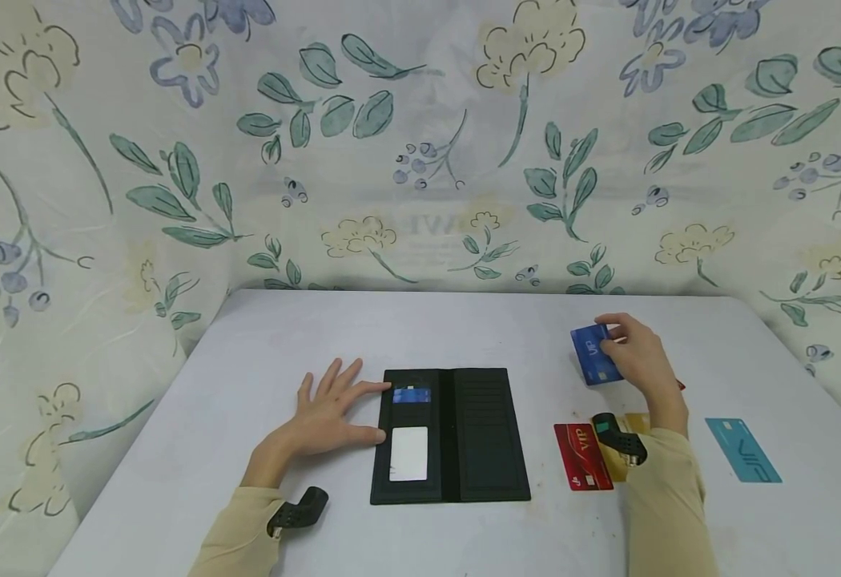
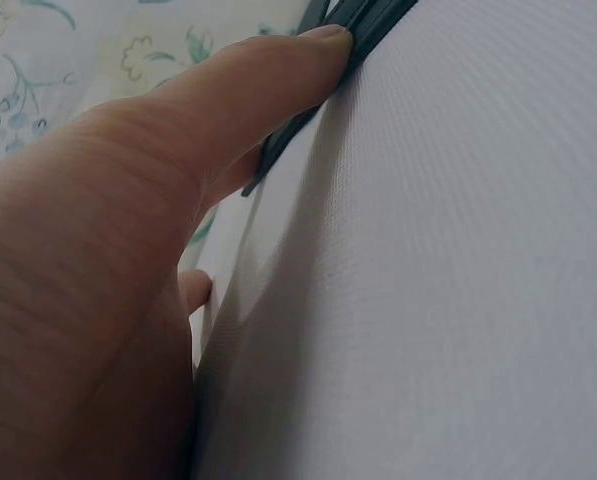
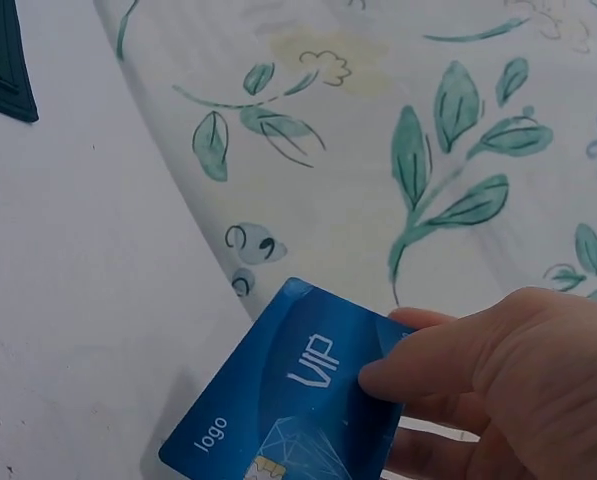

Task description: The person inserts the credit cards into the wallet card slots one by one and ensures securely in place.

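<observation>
A blue VIP card (image 3: 298, 390) is pinched between the thumb and fingers of my right hand (image 1: 637, 353), tilted over the far right of the table. At the table's middle, a dark card wallet (image 1: 494, 437) lies spread flat. Its left panel has a blue card (image 1: 412, 395) in an upper slot and a white rectangle (image 1: 409, 453) lower down. With spread fingers, my left hand (image 1: 327, 417) rests at the wallet's left edge; the thumb (image 2: 278, 75) touches that edge in the left wrist view.
Right of the wallet lie a red VIP card (image 1: 583, 457) and a yellow card (image 1: 613, 463), the latter partly hidden by the right wrist camera. A teal VIP card (image 1: 743, 450) lies farther right. Another red corner (image 1: 681, 385) peeks out beside the right wrist. Floral cloth (image 1: 420, 160) hangs behind the table.
</observation>
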`<state>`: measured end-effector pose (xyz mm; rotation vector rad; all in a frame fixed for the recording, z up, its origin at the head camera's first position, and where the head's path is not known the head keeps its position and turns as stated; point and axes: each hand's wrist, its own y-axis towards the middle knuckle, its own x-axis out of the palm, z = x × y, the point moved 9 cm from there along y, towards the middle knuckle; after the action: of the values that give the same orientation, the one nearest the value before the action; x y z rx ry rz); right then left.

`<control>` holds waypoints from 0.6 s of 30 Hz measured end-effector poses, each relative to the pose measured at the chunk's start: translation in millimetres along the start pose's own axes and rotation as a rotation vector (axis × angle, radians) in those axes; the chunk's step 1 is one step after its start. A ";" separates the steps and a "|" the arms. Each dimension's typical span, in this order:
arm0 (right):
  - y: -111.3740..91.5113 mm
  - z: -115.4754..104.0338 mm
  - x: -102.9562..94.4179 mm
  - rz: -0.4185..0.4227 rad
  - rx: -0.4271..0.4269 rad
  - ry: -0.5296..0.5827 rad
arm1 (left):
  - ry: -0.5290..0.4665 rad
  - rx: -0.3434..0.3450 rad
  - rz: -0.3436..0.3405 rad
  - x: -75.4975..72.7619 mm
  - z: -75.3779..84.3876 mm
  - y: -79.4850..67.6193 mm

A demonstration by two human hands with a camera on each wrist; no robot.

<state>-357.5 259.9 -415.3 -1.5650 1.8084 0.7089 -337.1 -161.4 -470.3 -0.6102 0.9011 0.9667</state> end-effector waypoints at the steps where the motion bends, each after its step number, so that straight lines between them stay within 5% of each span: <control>1: -0.2 -0.9 0.1 0.004 -0.002 0.004 | -0.001 -0.001 -0.001 0.2 -0.3 0.0; 18: -1.7 -22.9 2.4 0.085 -0.053 0.080 | -0.006 -0.005 -0.011 -0.6 0.7 -0.2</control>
<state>-358.6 240.9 -402.2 -1.5791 1.9394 0.7490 -336.9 -161.2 -469.4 -0.6148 0.8894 0.9610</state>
